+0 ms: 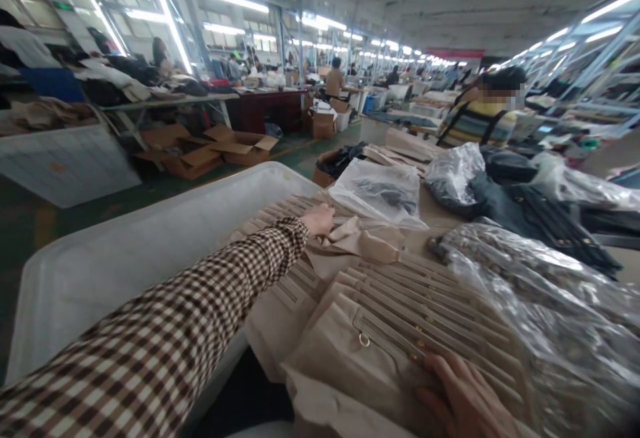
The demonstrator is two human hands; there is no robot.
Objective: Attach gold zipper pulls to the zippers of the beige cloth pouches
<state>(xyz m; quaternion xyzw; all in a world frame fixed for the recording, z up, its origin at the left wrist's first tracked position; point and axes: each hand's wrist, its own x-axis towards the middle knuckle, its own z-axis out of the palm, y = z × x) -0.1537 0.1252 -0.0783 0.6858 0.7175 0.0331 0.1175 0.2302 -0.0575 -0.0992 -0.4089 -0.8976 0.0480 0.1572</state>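
Ahead of me, my left hand (320, 219), at the end of a brown checked sleeve, is closed on the edge of a beige fabric piece (350, 241), which is bunched and lifted around the fingers. My right hand (463, 391) rests at the lower right with its fingers stretched out on a fanned stack of beige fabric pieces (420, 311). These overlap in rows and carry zippers. On the nearest one, a ring-shaped zipper pull (364, 339) shows. The fingertips of the right hand lie beside the zipper ends.
A large white plastic bin (150, 245) stands at the left, against the fabric. Clear plastic bags (540, 298) and dark garments (530, 218) lie to the right. A white bag (380, 188) is at the far end. Open cardboard boxes (200, 151) sit on the floor; a person (475, 118) is ahead right.
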